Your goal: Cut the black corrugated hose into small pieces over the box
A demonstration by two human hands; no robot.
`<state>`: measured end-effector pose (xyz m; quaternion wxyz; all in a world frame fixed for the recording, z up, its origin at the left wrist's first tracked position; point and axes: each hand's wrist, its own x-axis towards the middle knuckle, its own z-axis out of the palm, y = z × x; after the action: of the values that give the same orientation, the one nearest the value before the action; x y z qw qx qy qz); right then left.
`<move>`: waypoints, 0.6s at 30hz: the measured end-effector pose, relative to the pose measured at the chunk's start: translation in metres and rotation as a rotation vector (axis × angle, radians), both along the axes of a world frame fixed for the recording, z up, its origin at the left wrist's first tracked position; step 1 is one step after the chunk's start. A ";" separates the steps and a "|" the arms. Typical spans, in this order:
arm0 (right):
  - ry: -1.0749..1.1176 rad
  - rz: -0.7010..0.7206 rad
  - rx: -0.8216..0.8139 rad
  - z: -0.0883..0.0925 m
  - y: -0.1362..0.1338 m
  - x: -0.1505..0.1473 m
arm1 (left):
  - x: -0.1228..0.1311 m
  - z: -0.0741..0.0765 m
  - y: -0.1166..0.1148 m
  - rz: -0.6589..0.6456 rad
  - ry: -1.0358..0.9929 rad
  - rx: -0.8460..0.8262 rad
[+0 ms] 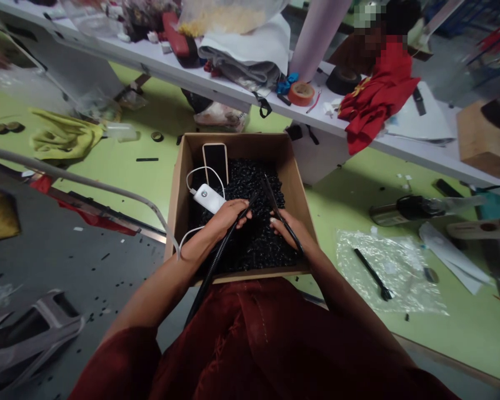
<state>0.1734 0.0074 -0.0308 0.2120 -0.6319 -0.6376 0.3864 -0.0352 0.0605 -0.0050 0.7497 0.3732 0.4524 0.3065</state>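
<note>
A cardboard box [179,183] stands on the floor in front of my knees, filled with small black pieces [254,189]. My left hand [227,216] is closed on a long black strap [216,258] that runs down past the box's near edge. My right hand [287,228] is closed on a second thin black strap [273,197] that reaches up over the pieces. A phone [215,161] leans against the box's far wall. A white power bank [208,198] with a white cable lies just left of my left hand.
A long white table [233,83] piled with cloth, tape rolls and bags runs across the back, with another person in red behind it. On the green floor lie a plastic sheet [383,266] with a black piece, a yellow cloth [62,136] and scattered tools. A metal frame stands left.
</note>
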 end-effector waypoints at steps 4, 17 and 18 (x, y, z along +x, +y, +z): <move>0.000 0.014 -0.039 -0.002 0.001 0.000 | 0.001 0.001 -0.001 0.030 0.022 0.023; 0.005 0.139 -0.044 0.004 0.000 0.000 | 0.001 -0.008 -0.004 -0.045 0.313 0.317; -0.003 0.146 -0.050 0.005 0.000 -0.001 | 0.001 -0.009 -0.004 -0.055 0.330 0.345</move>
<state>0.1728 0.0073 -0.0261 0.1663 -0.5896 -0.6723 0.4157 -0.0340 0.0568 -0.0136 0.5988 0.5529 0.4996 0.2935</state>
